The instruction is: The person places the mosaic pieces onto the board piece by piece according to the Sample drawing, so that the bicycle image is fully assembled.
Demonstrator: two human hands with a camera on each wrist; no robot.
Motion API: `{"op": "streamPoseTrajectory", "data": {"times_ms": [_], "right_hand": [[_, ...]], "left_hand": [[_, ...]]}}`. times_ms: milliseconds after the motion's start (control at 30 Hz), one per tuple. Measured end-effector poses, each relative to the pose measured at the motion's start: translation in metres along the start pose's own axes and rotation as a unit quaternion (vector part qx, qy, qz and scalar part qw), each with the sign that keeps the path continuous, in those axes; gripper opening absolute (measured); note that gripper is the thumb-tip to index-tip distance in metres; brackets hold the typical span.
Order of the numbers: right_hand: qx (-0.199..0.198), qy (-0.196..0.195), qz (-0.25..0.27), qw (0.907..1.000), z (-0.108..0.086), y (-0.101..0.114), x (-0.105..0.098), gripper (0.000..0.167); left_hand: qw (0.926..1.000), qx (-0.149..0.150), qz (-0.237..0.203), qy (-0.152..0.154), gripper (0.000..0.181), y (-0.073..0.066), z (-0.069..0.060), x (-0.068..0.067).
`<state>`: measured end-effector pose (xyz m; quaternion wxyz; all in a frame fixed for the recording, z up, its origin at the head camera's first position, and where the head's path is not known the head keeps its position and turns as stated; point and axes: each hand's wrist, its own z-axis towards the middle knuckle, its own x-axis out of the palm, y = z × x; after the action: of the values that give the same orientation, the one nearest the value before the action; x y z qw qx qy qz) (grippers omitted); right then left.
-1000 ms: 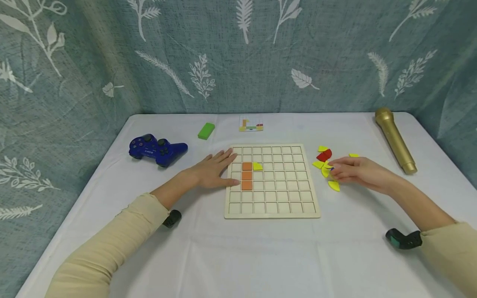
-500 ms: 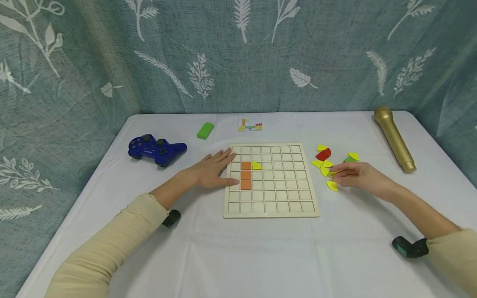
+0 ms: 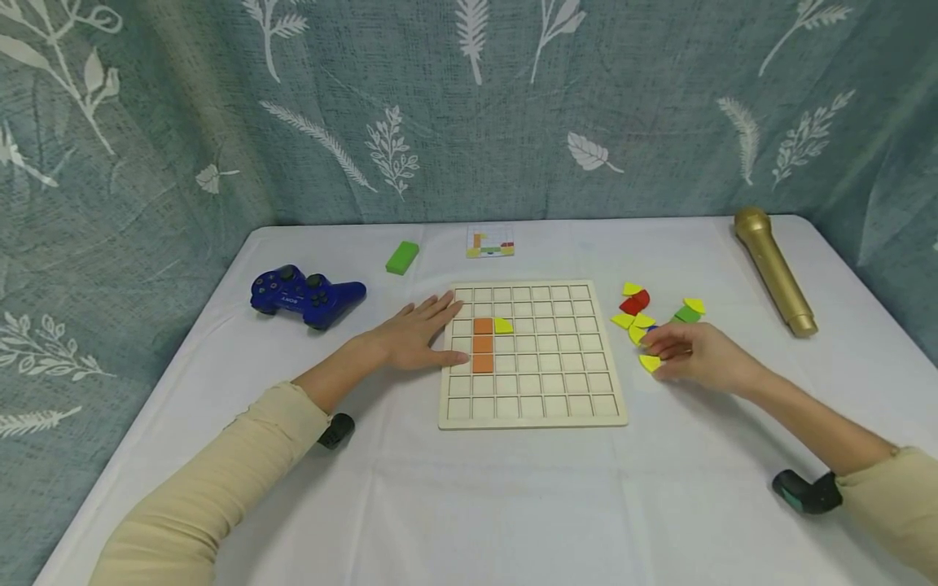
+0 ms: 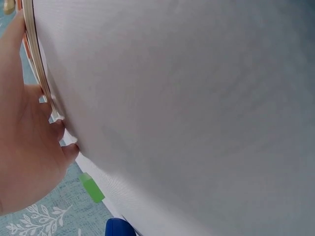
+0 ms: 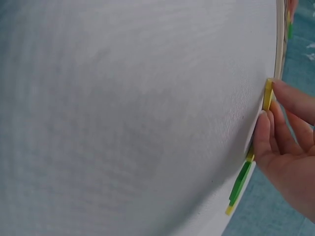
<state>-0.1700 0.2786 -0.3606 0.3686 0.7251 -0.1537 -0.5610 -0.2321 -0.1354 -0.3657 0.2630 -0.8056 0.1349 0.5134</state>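
The left hand (image 3: 418,335) lies with fingers spread over the left edge of a pale wooden grid board (image 3: 545,413). On the board sit an orange strip (image 3: 483,345) of three squares and a yellow quarter-round piece (image 3: 503,325). To the right of the board, the right hand (image 3: 696,354) has curled fingers around a loose yellow quarter-round piece (image 3: 648,363). In the right wrist view, thumb and fingertip meet opposite ends of that piece (image 5: 267,95). Other yellow pieces (image 3: 622,321), red pieces (image 3: 634,302) and a partly hidden blue one (image 3: 652,330) lie beside the hand.
Beyond the right hand lies a green piece (image 3: 686,314) with a yellow piece (image 3: 694,305). A gold microphone (image 3: 775,273) is at far right, a blue game controller (image 3: 308,296) at left. A green block (image 3: 402,257) and a pattern card (image 3: 490,242) lie behind the board.
The right hand has shifted slightly nearer the front loose yellow piece, uncovering the green and yellow pieces behind it. The left hand stays on the board's edge.
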Motion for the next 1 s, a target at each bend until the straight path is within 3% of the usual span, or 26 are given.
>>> {"op": "streamPoseTrajectory", "data": {"times_ms": [833, 1000], "right_hand": [[0.027, -0.035, -0.061, 0.9972, -0.001, 0.005, 0.002, 0.032], [0.046, -0.044, -0.039, 0.9972, 0.001, 0.013, 0.001, 0.028]], "left_hand": [[1.0000, -0.001, 0.002, -0.002, 0.093, -0.002, 0.000, -0.001], [1.0000, -0.001, 0.001, -0.001, 0.093, -0.002, -0.001, -0.001]]}}
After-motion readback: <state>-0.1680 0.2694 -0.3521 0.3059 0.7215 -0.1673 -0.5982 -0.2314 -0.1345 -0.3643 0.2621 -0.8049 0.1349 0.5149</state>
